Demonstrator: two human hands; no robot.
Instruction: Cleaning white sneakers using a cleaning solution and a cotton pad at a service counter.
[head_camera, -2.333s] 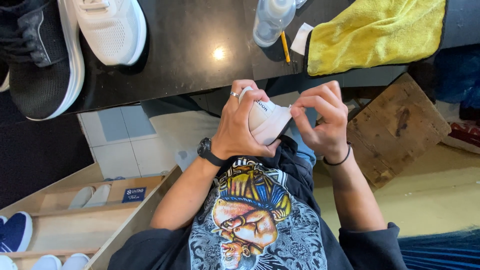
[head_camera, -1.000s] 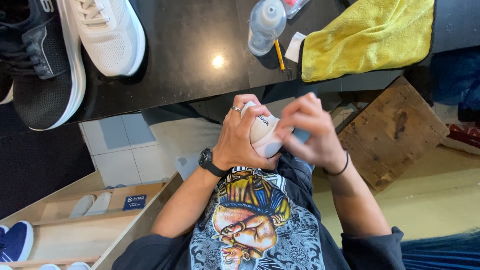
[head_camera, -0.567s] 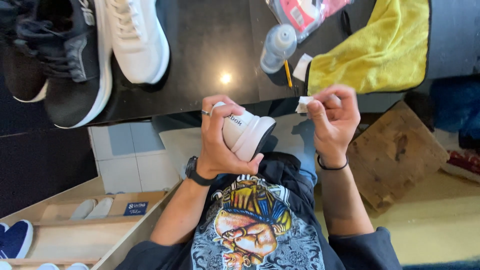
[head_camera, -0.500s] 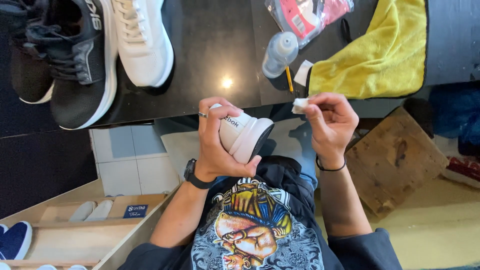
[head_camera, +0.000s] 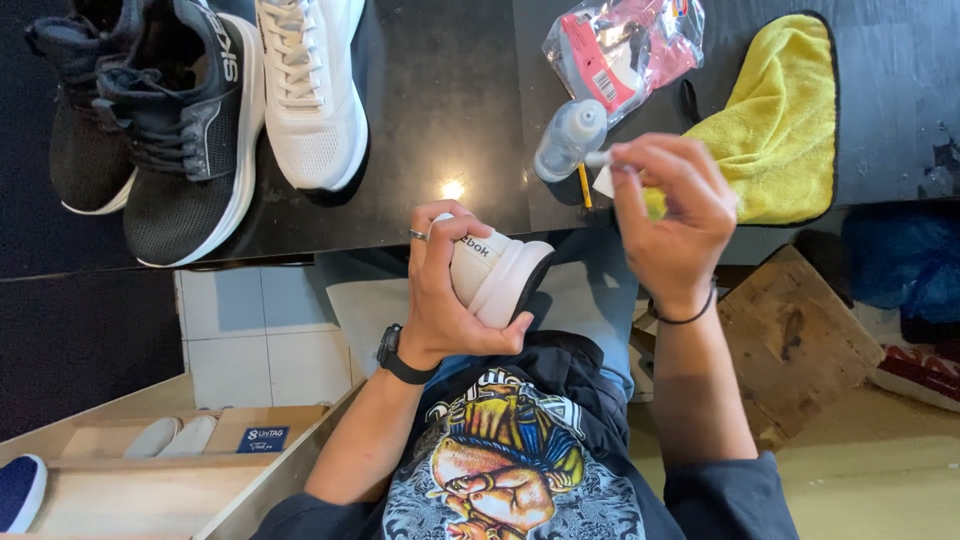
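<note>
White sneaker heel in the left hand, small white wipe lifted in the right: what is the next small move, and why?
Probably tilt the small clear squeeze bottle onto the small white wipe. The right hand holds that wipe right beside the bottle's nozzle over the black table, away from the white leather sneaker gripped heel-up in the left hand.

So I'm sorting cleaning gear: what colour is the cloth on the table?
The cloth is bright yellow with a dark edge, clearest in the head view.
</note>
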